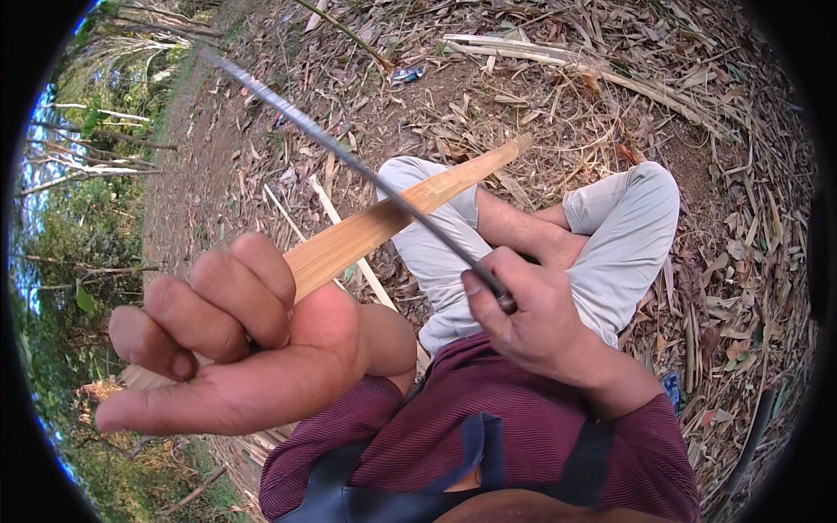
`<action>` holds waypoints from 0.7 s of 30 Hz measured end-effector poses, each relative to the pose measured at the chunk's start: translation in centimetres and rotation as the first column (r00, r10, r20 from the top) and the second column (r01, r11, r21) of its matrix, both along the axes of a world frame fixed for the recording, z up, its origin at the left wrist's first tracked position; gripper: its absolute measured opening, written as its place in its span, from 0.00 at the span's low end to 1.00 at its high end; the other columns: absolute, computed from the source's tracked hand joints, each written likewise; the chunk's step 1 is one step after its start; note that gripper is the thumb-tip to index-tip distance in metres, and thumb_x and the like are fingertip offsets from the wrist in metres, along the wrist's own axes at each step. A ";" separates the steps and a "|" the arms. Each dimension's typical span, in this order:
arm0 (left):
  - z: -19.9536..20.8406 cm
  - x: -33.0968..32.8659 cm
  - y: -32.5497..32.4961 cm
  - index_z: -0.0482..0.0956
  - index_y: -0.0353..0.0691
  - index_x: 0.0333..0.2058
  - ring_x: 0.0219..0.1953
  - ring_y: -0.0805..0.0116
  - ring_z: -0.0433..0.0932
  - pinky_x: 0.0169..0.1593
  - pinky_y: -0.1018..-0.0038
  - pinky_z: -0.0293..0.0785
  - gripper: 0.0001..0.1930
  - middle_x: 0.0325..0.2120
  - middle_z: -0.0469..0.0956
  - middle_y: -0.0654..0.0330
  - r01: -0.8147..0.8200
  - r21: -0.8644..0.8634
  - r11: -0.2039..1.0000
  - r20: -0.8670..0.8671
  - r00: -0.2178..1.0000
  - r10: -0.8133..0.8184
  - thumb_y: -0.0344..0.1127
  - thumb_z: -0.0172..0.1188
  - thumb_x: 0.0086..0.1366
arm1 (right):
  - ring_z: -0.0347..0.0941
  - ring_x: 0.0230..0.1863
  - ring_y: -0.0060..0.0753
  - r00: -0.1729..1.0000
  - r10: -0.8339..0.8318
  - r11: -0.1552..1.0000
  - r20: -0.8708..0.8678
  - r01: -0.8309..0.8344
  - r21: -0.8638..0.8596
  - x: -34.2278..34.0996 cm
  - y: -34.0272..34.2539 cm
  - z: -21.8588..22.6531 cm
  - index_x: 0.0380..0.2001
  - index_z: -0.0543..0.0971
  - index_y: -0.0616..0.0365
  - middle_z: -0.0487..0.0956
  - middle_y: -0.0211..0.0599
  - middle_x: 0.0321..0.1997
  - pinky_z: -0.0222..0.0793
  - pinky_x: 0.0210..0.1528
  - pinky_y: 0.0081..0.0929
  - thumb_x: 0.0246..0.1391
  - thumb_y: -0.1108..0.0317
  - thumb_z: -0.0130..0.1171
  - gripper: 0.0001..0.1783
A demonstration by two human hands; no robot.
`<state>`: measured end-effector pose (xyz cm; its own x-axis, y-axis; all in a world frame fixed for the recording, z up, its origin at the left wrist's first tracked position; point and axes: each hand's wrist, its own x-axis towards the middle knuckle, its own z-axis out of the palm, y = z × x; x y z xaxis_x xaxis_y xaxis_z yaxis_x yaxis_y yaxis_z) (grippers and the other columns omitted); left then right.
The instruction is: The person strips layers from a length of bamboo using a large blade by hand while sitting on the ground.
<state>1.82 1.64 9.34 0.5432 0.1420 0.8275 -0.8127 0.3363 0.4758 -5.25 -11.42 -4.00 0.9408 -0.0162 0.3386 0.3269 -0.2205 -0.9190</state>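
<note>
Head view: you hold one item in each hand, and the hands are apart. Your left hand [283,370] is closed around a flat wooden strip [349,244], the fingers curled in and the thumb stretched out along the side. The strip runs from the left hand forward and to the right, passing over your legs; its far end lies beyond both hands. Your right hand [549,318] is closed on the handle end of a long knife [318,135], thumb laid against it. The blade slants forward and to the left from the right hand and crosses above the strip, between the two hands. Whether the blade touches the wood cannot be told from this angle.

Judged from this pose, the step in hand is shaving or trimming the strip. A further stroke would call for a firm left grip, a shallow blade angle and the left hand kept behind the edge. A slip toward your legs [619,240] is the main hazard noted. Long pale strips [571,59] lie on the leaf-covered ground [715,200], well beyond the right hand.
</note>
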 end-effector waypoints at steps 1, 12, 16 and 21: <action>-0.4 -0.4 -0.2 0.55 0.50 0.22 0.11 0.83 0.44 0.17 0.80 0.37 0.26 0.09 0.48 0.72 -0.058 -0.010 0.998 -0.005 0.998 0.058 0.60 0.45 0.73 | 0.77 0.22 0.48 0.998 0.028 1.000 0.059 -0.028 0.003 -0.6 0.5 0.2 0.33 0.70 0.59 0.76 0.44 0.21 0.70 0.23 0.41 0.54 0.68 0.65 0.12; -2.0 -3.4 0.1 0.53 0.51 0.22 0.11 0.83 0.43 0.17 0.80 0.39 0.24 0.11 0.45 0.74 -0.001 0.061 0.998 0.089 0.996 -0.005 0.54 0.41 0.76 | 0.69 0.14 0.42 0.988 -0.047 0.993 -0.150 0.063 0.104 -2.2 0.3 -3.5 0.31 0.76 0.63 0.73 0.44 0.17 0.65 0.21 0.34 0.59 0.72 0.59 0.06; -3.1 -3.5 -1.0 0.53 0.52 0.21 0.11 0.85 0.42 0.16 0.82 0.39 0.23 0.12 0.45 0.77 -0.152 -0.015 0.988 0.080 0.985 0.153 0.51 0.42 0.77 | 0.75 0.21 0.45 0.987 0.117 0.991 0.111 -0.124 0.057 -2.2 1.0 -2.2 0.32 0.73 0.60 0.73 0.40 0.21 0.69 0.23 0.36 0.46 0.72 0.67 0.13; -3.9 -3.9 0.0 0.53 0.51 0.21 0.12 0.84 0.42 0.17 0.81 0.39 0.24 0.12 0.46 0.76 -0.068 -0.050 0.996 0.064 0.995 0.071 0.54 0.42 0.76 | 0.75 0.22 0.46 0.989 0.069 0.998 0.134 -0.069 -0.010 -2.6 1.7 -3.9 0.31 0.72 0.60 0.74 0.41 0.22 0.69 0.23 0.38 0.45 0.70 0.68 0.14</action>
<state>-2.12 1.68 5.39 0.4754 0.2179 0.8524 -0.8638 0.2994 0.4052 -7.83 -9.72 -7.86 0.8856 0.0494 0.4619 0.4619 -0.1982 -0.8645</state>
